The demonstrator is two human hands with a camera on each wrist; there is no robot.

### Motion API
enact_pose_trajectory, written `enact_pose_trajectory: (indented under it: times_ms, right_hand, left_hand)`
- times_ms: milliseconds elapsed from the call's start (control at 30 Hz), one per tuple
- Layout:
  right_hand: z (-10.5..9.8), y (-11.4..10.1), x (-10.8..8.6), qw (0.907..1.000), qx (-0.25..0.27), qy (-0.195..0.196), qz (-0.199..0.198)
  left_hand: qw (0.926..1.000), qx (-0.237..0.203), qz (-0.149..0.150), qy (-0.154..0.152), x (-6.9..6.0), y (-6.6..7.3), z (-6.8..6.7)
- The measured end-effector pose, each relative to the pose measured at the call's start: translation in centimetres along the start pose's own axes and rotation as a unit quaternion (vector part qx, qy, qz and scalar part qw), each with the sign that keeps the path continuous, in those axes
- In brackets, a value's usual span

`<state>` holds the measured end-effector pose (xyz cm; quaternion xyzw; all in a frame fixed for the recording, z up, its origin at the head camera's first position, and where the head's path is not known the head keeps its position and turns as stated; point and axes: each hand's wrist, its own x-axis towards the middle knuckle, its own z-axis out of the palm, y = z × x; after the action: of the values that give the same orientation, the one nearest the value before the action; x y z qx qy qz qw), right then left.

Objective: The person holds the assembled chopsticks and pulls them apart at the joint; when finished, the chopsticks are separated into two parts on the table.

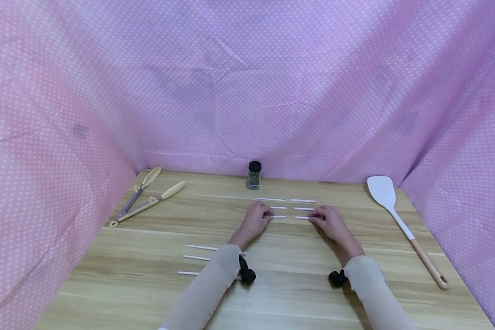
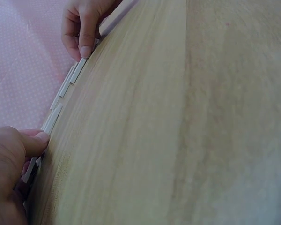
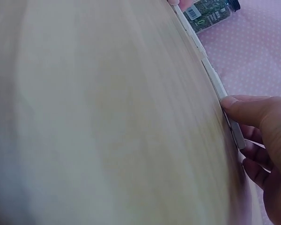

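Toward pale wooden table's (image 1: 297, 293) far edge: six slim white sticks (image 1: 303, 200), two columns of three | left hand (image 1: 255, 219) pinching one nearest-row stick, right hand (image 1: 331, 223) the other | nearer edge: at least three more

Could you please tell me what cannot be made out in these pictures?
Head: parts of the nearer white sticks, behind the left sleeve.
Head: lettering on the jar, too small.
Left wrist: part of the left hand, cut off by the left edge.
Right wrist: part of the right hand, cut off by the right edge.
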<state>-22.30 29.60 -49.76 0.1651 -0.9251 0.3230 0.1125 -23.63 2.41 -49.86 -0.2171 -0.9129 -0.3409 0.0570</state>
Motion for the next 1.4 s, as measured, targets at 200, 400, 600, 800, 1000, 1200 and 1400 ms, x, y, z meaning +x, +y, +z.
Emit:
enact_pose_trajectory:
  times_ms: [200, 400, 600, 800, 1000, 1200, 1400]
  right_hand:
    - [0.1, -0.3, 0.1, 0.9999, -0.006, -0.006, 0.005]
    - [0.2, -0.6, 0.2, 0.9999, -0.014, -0.007, 0.005]
    - [0.1, -0.8, 0.1, 0.9998, -0.013, -0.013, 0.008]
    - [-0.8, -1.2, 0.1, 0.9997, 0.007, -0.006, 0.024]
    - [-2.1, -2.0, 0.1, 0.9993, 0.011, 0.026, 0.025]
    - [-2.3, -3.3, -0.1, 0.9992, 0.012, 0.039, 0.0]
    - [-1.7, -5.5, -0.2, 0.9985, 0.03, 0.035, -0.029]
  left_hand:
    - [1.0, 0.004, 0.004, 0.001, 0.1, -0.1, -0.2]
    - [0.9999, 0.006, 0.007, -0.005, 0.2, -0.4, -0.4]
    - [0.9998, 0.008, 0.013, -0.008, 0.2, -0.5, -0.5]
    - [0.9991, 0.024, 0.036, -0.001, 0.1, -0.3, -0.6]
    - [0.9967, 0.04, 0.063, 0.032, -0.4, -0.3, -1.6]
    - [0.9982, 0.022, 0.046, 0.033, -1.0, -1.0, -3.6]
    - [0.9993, 0.004, 0.031, 0.021, -1.8, -2.0, -5.7]
